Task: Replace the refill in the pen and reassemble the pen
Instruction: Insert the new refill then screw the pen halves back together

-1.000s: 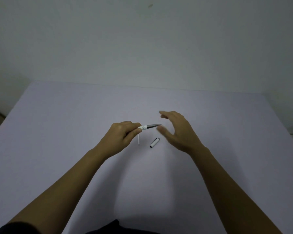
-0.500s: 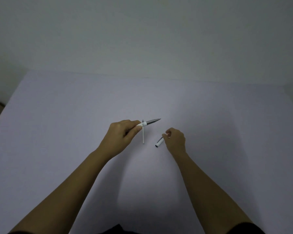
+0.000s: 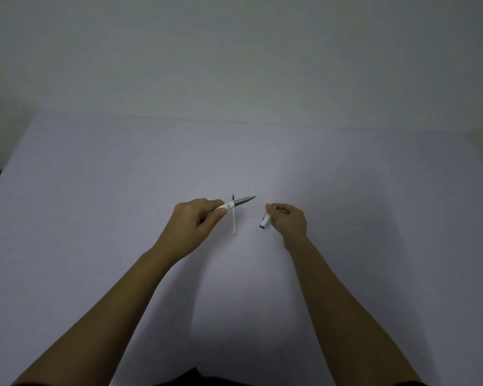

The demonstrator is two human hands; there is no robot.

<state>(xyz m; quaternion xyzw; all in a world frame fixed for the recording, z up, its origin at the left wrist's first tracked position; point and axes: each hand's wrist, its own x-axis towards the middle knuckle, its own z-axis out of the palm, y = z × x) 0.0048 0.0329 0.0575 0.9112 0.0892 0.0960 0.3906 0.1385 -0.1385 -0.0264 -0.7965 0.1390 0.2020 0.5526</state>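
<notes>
Light, stiff pen [image 3: 236, 203] pinched in left hand [image 3: 191, 224] fingers, small slippery cap [image 3: 265, 220] pinched at right hand [image 3: 288, 220].

Glossy metallic pen tip [image 3: 244, 200], matt table [image 3: 123, 190]

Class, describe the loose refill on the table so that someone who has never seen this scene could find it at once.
Start at the pale table and find the two hands near its middle. Between the left hand, which holds the pen body, and the right hand, which holds a short cap piece, lies the refill. It alone is unheld: a thin white stick, running away from the person.
</notes>
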